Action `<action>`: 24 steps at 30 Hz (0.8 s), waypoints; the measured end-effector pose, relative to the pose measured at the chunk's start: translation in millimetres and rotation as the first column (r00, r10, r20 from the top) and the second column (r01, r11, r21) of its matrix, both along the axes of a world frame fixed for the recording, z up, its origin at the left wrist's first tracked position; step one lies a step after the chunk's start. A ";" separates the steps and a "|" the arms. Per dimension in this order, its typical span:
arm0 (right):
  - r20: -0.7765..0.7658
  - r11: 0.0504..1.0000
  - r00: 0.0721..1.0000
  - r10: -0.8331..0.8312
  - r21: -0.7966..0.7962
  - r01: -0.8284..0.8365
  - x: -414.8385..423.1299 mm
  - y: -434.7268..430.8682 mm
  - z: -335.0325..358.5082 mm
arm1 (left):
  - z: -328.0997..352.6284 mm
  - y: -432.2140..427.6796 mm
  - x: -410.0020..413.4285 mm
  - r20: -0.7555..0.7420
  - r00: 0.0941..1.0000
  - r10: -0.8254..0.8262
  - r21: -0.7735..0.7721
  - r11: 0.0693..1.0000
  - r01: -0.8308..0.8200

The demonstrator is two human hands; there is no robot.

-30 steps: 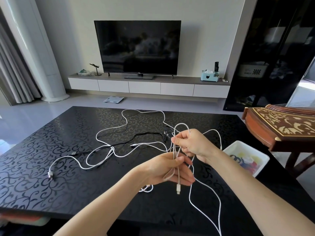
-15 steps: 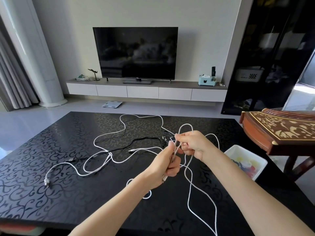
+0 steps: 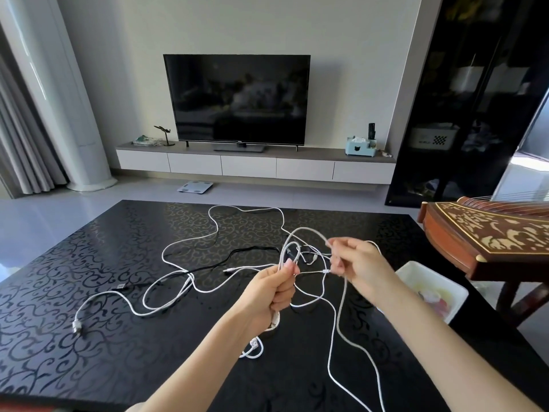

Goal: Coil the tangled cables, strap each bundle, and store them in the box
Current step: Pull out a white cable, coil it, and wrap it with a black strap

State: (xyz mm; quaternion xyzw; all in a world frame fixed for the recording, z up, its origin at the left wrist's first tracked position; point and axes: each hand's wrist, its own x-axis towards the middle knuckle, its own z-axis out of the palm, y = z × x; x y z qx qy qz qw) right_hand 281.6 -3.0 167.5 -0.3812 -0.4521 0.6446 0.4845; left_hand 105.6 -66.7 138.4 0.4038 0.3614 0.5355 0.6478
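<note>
White cable loops were clenched in the left grip above the black surface, while the right grip pinched the next strand; each new turn should match the held loops, fed without twist, with the white box near on the right

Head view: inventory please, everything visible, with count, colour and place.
white cables: several, tangled, count unclear; table centre, some lifted
black cable: one; table, among the white ones
box: one, white; table's right edge, coloured items inside
table: one, black, patterned
television: one, black; far wall
cabinet: one, white; below television
scale: one, pale; floor
tissue box: one, light blue; on cabinet
stringed instrument: one, brown; right
left hand: grips loops of white cables
right hand: pinches a white strand
</note>
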 end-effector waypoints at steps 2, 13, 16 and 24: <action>0.284 0.966 0.948 -0.142 0.250 0.070 -9.8 -15.6 -12.0 | 2.4 3.8 3.8 -0.004 0.998 0.058 -0.004 0.998 -0.058; 0.822 0.908 0.444 -0.358 0.417 -0.040 -42.6 -45.5 -3.7 | 2.6 3.1 16.8 -0.284 0.935 0.214 -0.017 0.974 -0.228; 0.848 0.961 0.480 -0.226 0.276 -0.035 -42.8 -43.3 0.2 | -1.5 4.3 13.5 -0.484 0.845 0.229 0.065 0.972 -0.226; 0.921 0.939 0.305 -0.244 0.303 -0.163 -50.6 -42.6 11.8 | -2.3 5.8 17.8 -0.350 0.920 0.178 -0.019 0.980 -0.197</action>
